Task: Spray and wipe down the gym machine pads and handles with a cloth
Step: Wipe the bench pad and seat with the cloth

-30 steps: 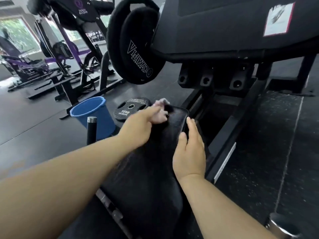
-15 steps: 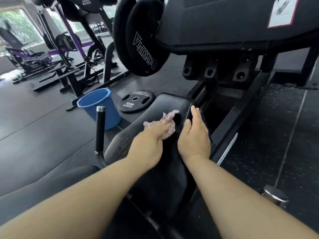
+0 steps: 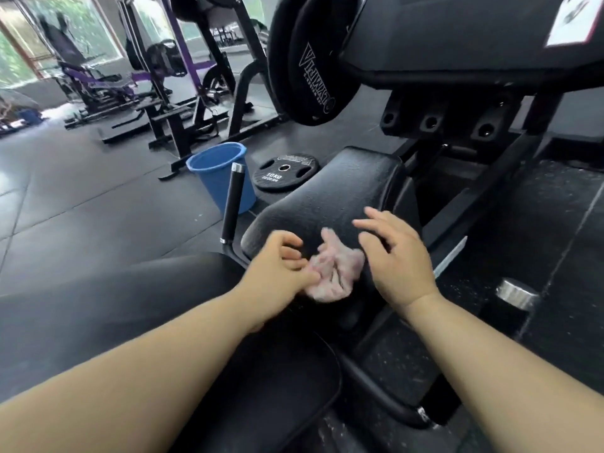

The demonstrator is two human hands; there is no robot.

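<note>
The black steel leg-press machine [image 3: 457, 103] fills the right of the view, with large black weight plates [image 3: 310, 60] loaded at its left side. Below it lies the long black vinyl back pad [image 3: 343, 191], and nearer the camera the black seat pad [image 3: 261, 387]. On the floor past the back pad's left edge stand a blue plastic bucket [image 3: 209, 171] and a flat black 10 kg plate [image 3: 284, 171]. A black rubber handle with a chrome cap [image 3: 233, 201] rises just beside that same edge.

The left hand [image 3: 277, 266] has its grip pinched on the crumpled pale pink cloth [image 3: 336, 273], which lies on the near end of the back pad. The right hand [image 3: 395, 256] sits just right of the cloth, its grip released and its fingers spread.

The work looks to be midway through the back pad. The seat pad and both handles probably remain, and no spray bottle is in view.
</note>
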